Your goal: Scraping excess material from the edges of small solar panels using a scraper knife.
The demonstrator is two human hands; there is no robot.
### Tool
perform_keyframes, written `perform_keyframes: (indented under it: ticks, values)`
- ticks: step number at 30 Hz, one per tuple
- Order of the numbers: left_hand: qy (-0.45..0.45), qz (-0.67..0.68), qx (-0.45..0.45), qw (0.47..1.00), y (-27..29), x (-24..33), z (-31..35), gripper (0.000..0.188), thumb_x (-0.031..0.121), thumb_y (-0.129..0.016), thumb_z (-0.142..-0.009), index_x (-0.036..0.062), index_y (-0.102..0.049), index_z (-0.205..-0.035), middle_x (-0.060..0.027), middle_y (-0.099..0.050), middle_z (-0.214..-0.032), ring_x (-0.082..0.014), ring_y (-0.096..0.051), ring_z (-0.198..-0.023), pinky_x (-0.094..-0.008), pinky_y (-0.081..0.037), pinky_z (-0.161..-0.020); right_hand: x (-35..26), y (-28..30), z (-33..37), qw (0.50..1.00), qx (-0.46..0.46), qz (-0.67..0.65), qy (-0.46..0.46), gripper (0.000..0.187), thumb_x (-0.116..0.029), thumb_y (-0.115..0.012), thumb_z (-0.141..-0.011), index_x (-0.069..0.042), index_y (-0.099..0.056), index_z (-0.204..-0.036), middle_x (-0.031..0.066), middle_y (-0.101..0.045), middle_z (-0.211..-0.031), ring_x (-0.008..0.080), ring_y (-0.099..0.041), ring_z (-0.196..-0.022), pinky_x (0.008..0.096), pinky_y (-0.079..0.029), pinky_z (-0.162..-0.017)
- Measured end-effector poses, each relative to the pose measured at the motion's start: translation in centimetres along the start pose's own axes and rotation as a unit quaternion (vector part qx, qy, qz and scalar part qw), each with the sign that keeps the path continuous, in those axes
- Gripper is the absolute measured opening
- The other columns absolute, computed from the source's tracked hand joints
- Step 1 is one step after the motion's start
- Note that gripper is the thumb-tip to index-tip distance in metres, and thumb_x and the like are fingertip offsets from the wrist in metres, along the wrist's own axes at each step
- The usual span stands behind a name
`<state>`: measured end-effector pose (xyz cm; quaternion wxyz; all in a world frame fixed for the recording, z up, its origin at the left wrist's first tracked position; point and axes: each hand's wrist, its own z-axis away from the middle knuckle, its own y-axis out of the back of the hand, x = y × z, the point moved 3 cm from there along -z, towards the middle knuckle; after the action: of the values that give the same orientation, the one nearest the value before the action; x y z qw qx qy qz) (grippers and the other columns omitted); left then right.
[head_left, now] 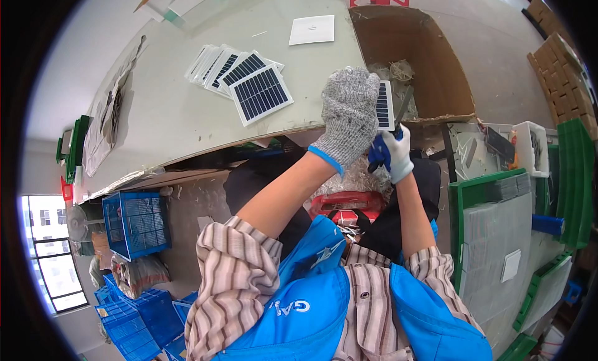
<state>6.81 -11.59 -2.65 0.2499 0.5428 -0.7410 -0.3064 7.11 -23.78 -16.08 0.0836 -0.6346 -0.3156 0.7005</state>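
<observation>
Pinching small solar panel (385,107) in fingers of left hand (351,103), clasping blade (405,104) in those of right hand (397,154); risking scratched cells (382,103) through slipping.

This is a workshop, set up for small production work. A long pale bench (162,112) stretches left of the gloved left grip (351,103), bearing spread small solar panels (261,94). Just beyond the gloved right grip (391,154) stands an open cardboard box (439,59) with scraps inside. Farther right of that grip are green trays (456,215) of stacked sheets and piled brown cartons (564,90); well left of both grips, blue plastic crates (149,314).
</observation>
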Motion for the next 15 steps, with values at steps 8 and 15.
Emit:
perform_keyframes:
  ticks: [8, 15]
  values:
    - [0.026, 0.063, -0.026, 0.997, -0.5, -0.1, -0.5, 0.028, 0.008, -0.06, -0.072, 0.0092, -0.065, -0.099, -0.0098, -0.061, -0.09, -0.0284, -0.058, -0.09, -0.0419, -0.047, -0.078, -1.8, -4.9, 4.0, 0.909, -0.167, 0.35, 0.155, 0.008, -0.002, -0.065, -0.076, -0.003, -0.059, -0.072, 0.0039, -0.059, -0.064, 0.0104, -0.057, -0.059, 0.025, -0.044, -0.051]
    - [0.041, 0.004, -0.045, 0.998, -0.9, 0.3, -0.3, 0.028, 0.014, -0.058, -0.074, 0.0081, -0.062, -0.1, -0.0124, -0.058, -0.093, -0.0322, -0.055, -0.094, -0.0463, -0.044, -0.08, -1.3, -4.3, 3.9, 0.91, 0.236, 0.34, 0.001, 0.042, -0.003, -0.065, -0.082, -0.001, -0.048, -0.121, 0.0094, -0.061, -0.106, 0.0182, -0.061, -0.091, 0.0295, -0.048, -0.081]
